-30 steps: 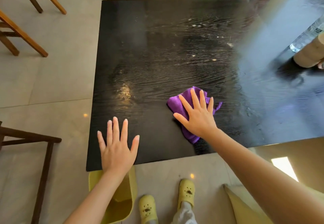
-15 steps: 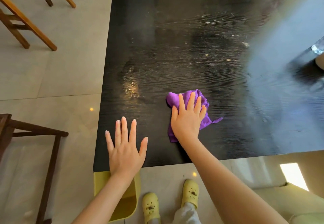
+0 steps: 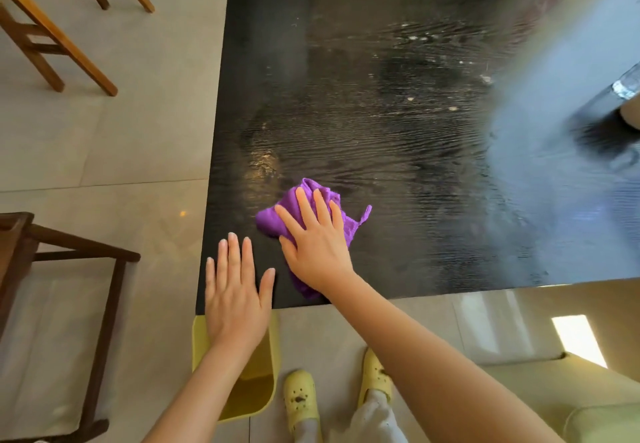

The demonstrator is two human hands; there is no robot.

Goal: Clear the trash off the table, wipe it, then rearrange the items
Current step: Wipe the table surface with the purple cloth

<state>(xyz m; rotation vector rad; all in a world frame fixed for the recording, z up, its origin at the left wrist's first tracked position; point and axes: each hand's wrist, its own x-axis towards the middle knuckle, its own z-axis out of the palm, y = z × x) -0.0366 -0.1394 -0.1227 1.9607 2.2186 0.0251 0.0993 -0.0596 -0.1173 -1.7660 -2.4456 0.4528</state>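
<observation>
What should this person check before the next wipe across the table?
1. Cloth under the right hand, flat fingers pressing it: ok.
2. Left hand flat on the table near its corner: ok.
3. Far part wiped: not ok, pale specks lie there.
4. Yellow bin below the near edge to catch crumbs: ok.
5. Bottle at the right edge, away from the cloth: ok.
6. Cloth clean enough: cannot tell.

Black wood-grain table (image 3: 346,61), glossy w/ wet streaks, pale crumbs (image 3: 411,98) scattered toward far right. Purple cloth (image 3: 272,222) bunched up, lying on tabletop nr the near-left corner, partly under flat right hand (image 3: 317,252), one corner poking out to the right.
</observation>
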